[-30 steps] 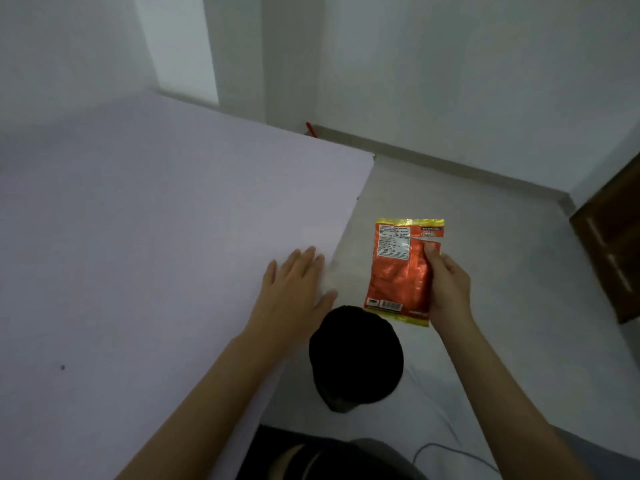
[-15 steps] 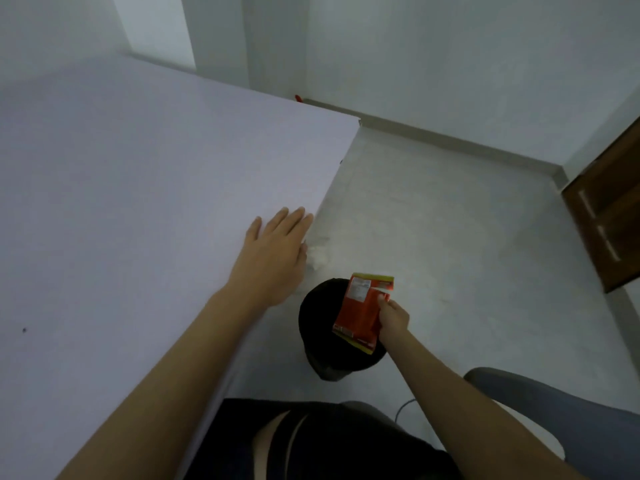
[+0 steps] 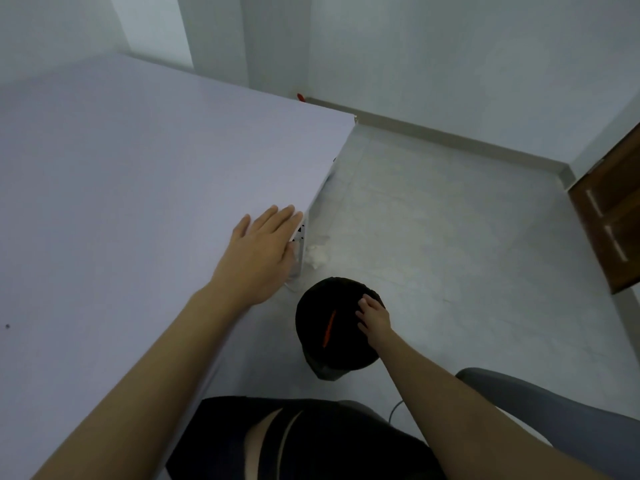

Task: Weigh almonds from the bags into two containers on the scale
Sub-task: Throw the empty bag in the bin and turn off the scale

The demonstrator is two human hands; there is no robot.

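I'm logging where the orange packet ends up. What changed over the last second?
The right hand carried the orange packet down from beside the table into the black bin and let go; the packet now stands edge-on inside. The left hand stayed flat on the table edge.

Orange bag (image 3: pixel 328 328) edge-on in a black bin (image 3: pixel 313 317); pale lilac table (image 3: pixel 138 174).

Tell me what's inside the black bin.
An orange packet shows edge-on inside the bin, only as a thin strip. The right hand hangs over the opening and hides part of it; the rest is too dark to read.
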